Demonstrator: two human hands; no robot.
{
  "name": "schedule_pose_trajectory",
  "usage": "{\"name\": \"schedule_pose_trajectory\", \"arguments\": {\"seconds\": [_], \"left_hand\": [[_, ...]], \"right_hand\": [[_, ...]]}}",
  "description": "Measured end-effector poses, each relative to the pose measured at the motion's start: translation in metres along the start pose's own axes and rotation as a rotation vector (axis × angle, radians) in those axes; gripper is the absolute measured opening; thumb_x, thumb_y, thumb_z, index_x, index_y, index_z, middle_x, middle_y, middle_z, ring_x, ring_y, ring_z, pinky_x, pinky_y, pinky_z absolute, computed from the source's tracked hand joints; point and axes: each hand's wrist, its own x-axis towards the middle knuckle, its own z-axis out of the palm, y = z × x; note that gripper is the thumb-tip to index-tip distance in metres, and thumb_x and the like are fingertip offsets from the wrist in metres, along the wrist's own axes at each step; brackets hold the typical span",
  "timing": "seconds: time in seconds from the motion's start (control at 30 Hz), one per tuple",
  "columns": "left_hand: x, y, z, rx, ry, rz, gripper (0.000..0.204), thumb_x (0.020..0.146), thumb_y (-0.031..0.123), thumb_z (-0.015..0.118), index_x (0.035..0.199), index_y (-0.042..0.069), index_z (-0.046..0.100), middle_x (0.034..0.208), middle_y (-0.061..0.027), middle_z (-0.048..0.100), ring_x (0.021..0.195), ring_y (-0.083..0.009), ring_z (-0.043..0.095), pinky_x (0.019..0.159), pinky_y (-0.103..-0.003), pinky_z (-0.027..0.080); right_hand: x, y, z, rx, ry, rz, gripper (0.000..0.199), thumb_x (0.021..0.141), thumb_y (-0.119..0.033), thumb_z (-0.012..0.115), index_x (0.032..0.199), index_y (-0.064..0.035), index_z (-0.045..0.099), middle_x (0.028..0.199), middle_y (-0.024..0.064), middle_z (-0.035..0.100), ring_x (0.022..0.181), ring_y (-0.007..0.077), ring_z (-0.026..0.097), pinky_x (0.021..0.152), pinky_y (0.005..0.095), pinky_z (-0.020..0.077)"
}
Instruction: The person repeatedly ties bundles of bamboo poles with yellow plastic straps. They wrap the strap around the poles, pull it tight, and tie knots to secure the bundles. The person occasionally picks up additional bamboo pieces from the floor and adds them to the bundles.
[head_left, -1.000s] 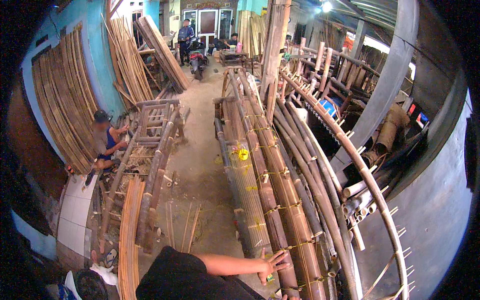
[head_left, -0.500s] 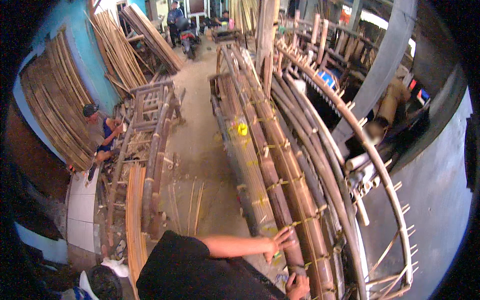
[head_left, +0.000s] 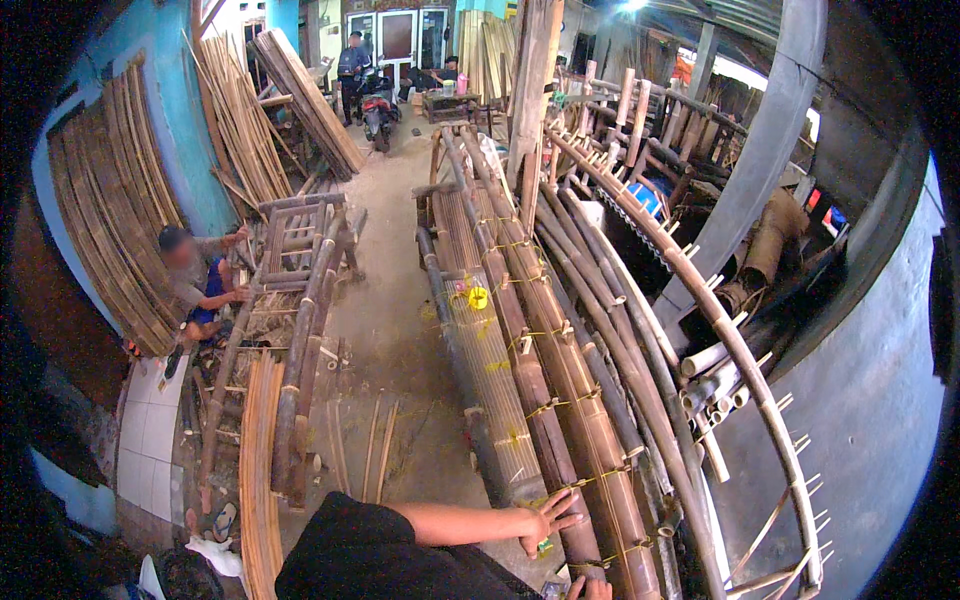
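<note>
My left hand (head_left: 548,522) lies with spread fingers against a dark bamboo pole (head_left: 533,385), at the near end of a long bamboo frame. A small green bit shows under its thumb, too small to name. My right hand (head_left: 591,590) is at the same pole, nearer to me; the lower edge cuts it off and its fingers are mostly hidden. Thin yellow ties wrap a thicker brown bamboo pole (head_left: 585,420) alongside. To the left of the poles runs a bed of narrow bamboo slats (head_left: 488,375), with a yellow roll (head_left: 478,298) on it farther off.
Long bent poles (head_left: 620,330) and a curved pegged rail (head_left: 735,325) stand at the right, beside a grey post (head_left: 750,150). Leftward are a second bamboo frame (head_left: 318,310), a slat bundle (head_left: 262,460) and a seated co-worker (head_left: 195,270). A motorbike (head_left: 378,115) stands far back.
The whole view has shifted, so things sit lower and my right hand is now mostly cut off. My left hand stays on the pole. The co-worker's hands have moved apart.
</note>
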Motion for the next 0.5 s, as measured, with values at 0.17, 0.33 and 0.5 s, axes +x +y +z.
{"name": "schedule_pose_trajectory", "arguments": {"seconds": [0.17,0.33,0.5], "left_hand": [[-0.006,0.001,-0.008,-0.005,-0.035,-0.034,0.134,0.063,0.048,0.081,0.152,0.014,-0.013,0.155,-0.0253,-0.021,0.139,-0.0473,-0.024,0.115,-0.062,-0.004],[0.006,-0.003,0.006,0.087,0.062,-0.032,0.128,0.064,0.045,0.081,0.154,0.02,-0.008,0.156,-0.0217,-0.021,0.141,-0.0477,-0.019,0.113,-0.063,0.019],[-0.005,0.01,-0.042,0.037,-0.058,-0.085,0.119,0.073,0.051,0.075,0.153,0.016,-0.005,0.154,-0.0304,-0.014,0.139,-0.0543,-0.017,0.1,-0.077,0.021]], "right_hand": [[0.001,-0.003,0.007,-0.092,0.067,-0.008,0.017,0.089,-0.019,0.063,0.091,-0.003,0.063,0.072,0.0197,0.059,0.061,0.0354,0.054,0.059,0.0447,0.0456],[-0.028,0.065,0.054,-0.287,0.18,0.014,0.021,0.079,-0.026,0.071,0.09,-0.0087,0.07,0.087,0.0173,0.068,0.072,0.0366,0.064,0.061,0.0431,0.0524],[-0.003,0.052,0.049,-0.261,0.192,0.202,0.024,0.078,-0.026,0.07,0.064,-0.0102,0.059,0.062,0.0121,0.058,0.058,0.0315,0.058,0.054,0.0449,0.0471]]}}
